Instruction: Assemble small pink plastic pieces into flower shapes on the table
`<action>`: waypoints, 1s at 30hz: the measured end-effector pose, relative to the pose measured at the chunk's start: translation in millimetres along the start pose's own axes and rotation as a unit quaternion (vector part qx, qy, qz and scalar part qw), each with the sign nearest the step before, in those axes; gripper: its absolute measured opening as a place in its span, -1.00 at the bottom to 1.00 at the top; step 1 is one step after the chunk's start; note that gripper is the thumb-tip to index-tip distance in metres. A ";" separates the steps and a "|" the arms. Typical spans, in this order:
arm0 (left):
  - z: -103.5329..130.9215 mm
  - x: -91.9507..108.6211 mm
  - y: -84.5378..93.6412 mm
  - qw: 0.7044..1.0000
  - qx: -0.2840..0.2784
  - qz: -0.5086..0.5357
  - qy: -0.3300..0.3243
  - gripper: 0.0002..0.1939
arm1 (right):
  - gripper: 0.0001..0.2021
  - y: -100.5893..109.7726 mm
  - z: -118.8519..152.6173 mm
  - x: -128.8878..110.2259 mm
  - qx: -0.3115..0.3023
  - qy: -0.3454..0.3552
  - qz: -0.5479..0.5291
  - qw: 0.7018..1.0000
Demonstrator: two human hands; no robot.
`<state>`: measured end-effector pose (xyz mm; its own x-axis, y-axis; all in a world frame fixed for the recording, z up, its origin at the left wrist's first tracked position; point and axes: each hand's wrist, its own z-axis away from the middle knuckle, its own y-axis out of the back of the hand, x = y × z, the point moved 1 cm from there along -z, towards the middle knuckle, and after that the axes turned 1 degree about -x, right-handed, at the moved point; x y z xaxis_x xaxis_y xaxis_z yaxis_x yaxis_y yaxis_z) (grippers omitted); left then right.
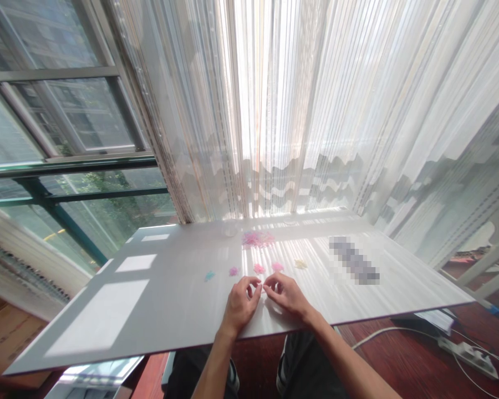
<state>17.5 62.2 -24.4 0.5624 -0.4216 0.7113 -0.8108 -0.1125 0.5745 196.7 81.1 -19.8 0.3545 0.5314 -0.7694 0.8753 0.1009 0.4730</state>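
My left hand [242,303] and my right hand [288,296] meet over the front of the white table [170,299]. Thumb and fingers are pinched on each, the tips almost touching around something small and pale that I cannot make out. Just beyond my fingertips lie little heaps of small coloured pieces: a teal heap [209,275], a purple heap [233,271], a red-pink heap [259,268], a pink heap [278,266] and a yellow heap [300,264]. Farther back spreads a larger mixed pile [258,239], mostly pink. The pieces are too small to name.
A clear round container [230,228] stands near the table's back edge. On the right lies a blurred-out object [353,260]. Sheer curtains [274,111] hang behind the table. A power strip [468,354] with cables is on the floor at right.
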 end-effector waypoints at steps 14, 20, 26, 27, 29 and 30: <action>0.2 3.3 3.1 0.999 -0.030 0.031 0.011 -0.77 | -0.81 -1.3 3.4 -1.4 -0.012 0.000 0.002 1.000; 0.3 3.2 3.2 0.999 -0.027 0.034 0.007 -0.79 | -0.83 -1.1 3.6 1.9 0.006 -0.006 -0.002 1.000; 0.2 2.2 2.9 0.999 -0.017 0.034 0.016 -0.78 | -0.83 -0.7 3.1 2.0 -0.001 -0.013 -0.009 1.000; 0.3 2.0 2.7 0.999 -0.019 0.032 0.020 -0.78 | -0.83 -0.6 3.0 1.6 0.000 -0.013 -0.009 1.000; 0.6 1.7 2.4 0.999 -0.024 0.024 0.026 -0.78 | -0.84 -0.4 2.9 0.9 0.004 -0.011 -0.013 1.000; 0.7 1.7 2.3 0.999 -0.025 0.020 0.027 -0.79 | -0.84 -0.4 2.8 0.7 0.007 -0.009 -0.015 1.000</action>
<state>16.5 60.6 -22.1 0.5382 -0.3756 0.7545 -0.8249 -0.0511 0.5630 197.6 79.0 -21.8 0.3333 0.5128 -0.7912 0.8903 0.1052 0.4431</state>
